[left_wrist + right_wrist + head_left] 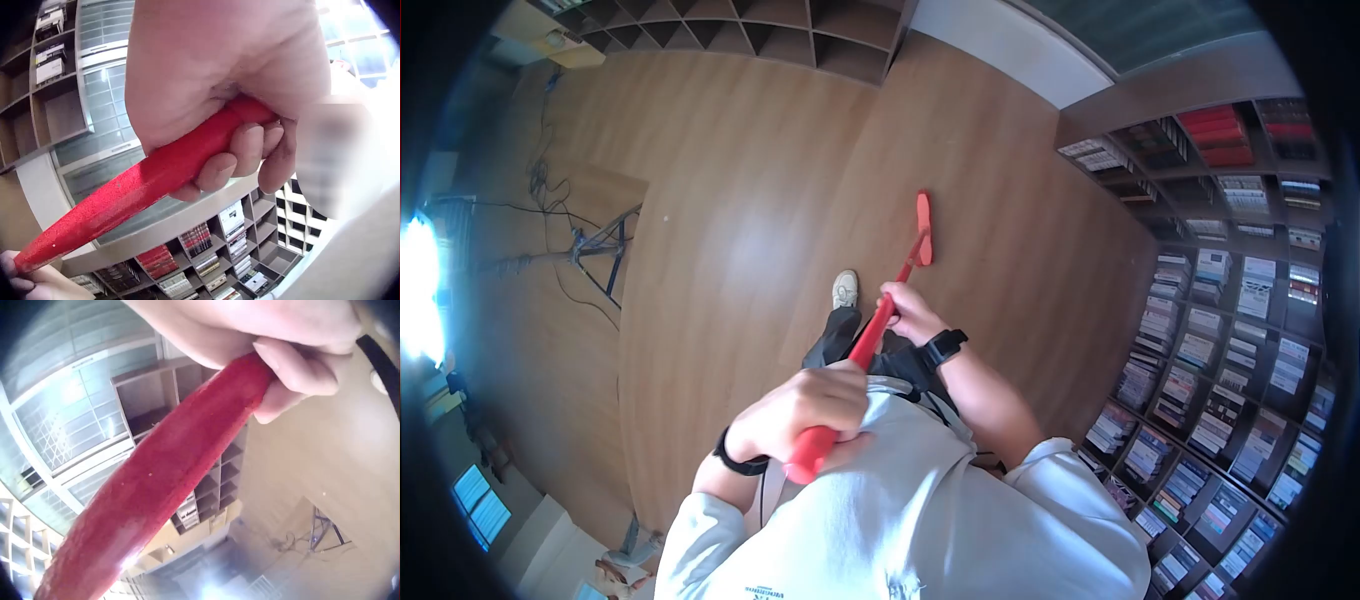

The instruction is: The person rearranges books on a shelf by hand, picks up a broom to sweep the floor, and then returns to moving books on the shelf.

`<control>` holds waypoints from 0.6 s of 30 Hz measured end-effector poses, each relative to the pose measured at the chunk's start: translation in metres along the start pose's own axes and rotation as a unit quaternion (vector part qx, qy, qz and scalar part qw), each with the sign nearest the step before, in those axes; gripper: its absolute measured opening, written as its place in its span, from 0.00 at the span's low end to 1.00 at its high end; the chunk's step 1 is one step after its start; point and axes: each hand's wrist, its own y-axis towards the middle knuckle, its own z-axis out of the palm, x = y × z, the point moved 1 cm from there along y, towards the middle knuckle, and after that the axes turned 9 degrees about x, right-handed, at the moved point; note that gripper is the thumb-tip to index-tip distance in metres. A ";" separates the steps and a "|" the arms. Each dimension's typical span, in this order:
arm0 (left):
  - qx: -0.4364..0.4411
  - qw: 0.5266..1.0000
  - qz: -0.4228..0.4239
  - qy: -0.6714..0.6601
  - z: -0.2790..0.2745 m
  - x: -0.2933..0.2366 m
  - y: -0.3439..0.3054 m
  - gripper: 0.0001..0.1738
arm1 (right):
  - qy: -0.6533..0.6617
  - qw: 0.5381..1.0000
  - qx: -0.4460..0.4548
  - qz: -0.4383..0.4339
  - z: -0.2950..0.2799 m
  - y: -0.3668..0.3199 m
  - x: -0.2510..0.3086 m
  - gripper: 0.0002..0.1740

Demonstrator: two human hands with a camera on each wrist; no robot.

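A long red pole [868, 345] slants forward and down from my body to a narrow red head [925, 228] on the wooden floor. My left hand [808, 408] grips the pole near its rounded upper end, in front of my belly. In the left wrist view the fingers [247, 149] curl around the red shaft [144, 181]. Farther down the pole, my right hand [913, 314] holds it, with the arm stretched forward. The right wrist view shows the right fingers [300, 372] wrapped around the shaft [169, 469].
Bookshelves [1200, 370] line the right side, and cubby shelves [800, 30] stand at the far wall. On the left, a dark metal stand [605, 250] and loose cables [545, 185] lie on the floor. My shoe [846, 289] is left of the pole.
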 end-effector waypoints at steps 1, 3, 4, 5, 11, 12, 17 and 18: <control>0.000 1.000 0.016 -0.009 0.005 0.008 0.007 0.18 | -0.012 1.000 -0.016 -0.023 -0.005 -0.005 0.007 0.04; 0.014 1.000 0.026 -0.003 0.010 0.019 0.016 0.17 | -0.033 0.995 -0.083 -0.033 -0.007 -0.014 0.020 0.04; 0.021 0.999 0.031 0.005 0.012 0.022 0.019 0.17 | -0.032 0.995 -0.085 -0.035 -0.014 -0.017 0.021 0.04; 0.022 0.999 0.032 0.005 0.013 0.025 0.020 0.17 | -0.055 0.996 -0.059 -0.037 -0.021 -0.015 0.023 0.05; 0.032 0.999 0.017 0.008 0.016 0.037 0.021 0.18 | -0.103 0.994 -0.026 -0.024 -0.033 0.018 0.026 0.06; 0.036 0.999 0.019 0.010 0.014 0.037 0.020 0.18 | -0.118 0.993 -0.016 -0.015 -0.031 0.021 0.025 0.06; 0.046 0.998 0.016 0.028 0.007 0.040 0.014 0.18 | -0.084 0.994 -0.009 -0.069 -0.027 0.016 0.021 0.07; 0.049 0.998 0.017 0.027 0.008 0.039 0.015 0.18 | -0.096 0.993 -0.010 -0.064 -0.027 0.014 0.020 0.07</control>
